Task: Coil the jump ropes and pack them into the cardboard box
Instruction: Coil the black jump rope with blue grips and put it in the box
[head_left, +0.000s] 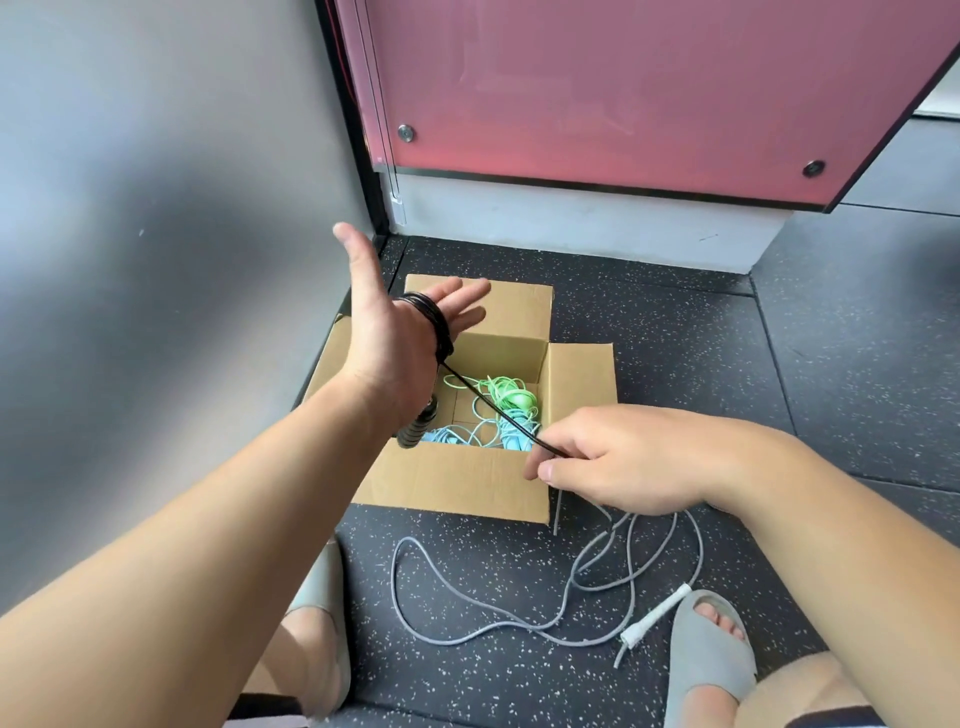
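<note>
My left hand (400, 322) is raised above the open cardboard box (457, 480), fingers straight and spread, with several turns of a black jump rope (434, 319) wound round the palm. The rope's black handle (415, 428) hangs below my left wrist. A taut length of the black rope runs down to my right hand (618, 457), which pinches it over the box's front right corner. Inside the box lie a coiled green rope (506, 395) and a light blue rope (467, 434). A grey rope (582, 577) with a white handle (657, 613) lies loose on the floor.
The box stands on dark speckled rubber flooring (675, 322) in a corner, with a grey wall on the left and a pink panel (623, 88) behind. My feet in grey sandals (706, 649) are at the bottom, the right one beside the grey rope's handle.
</note>
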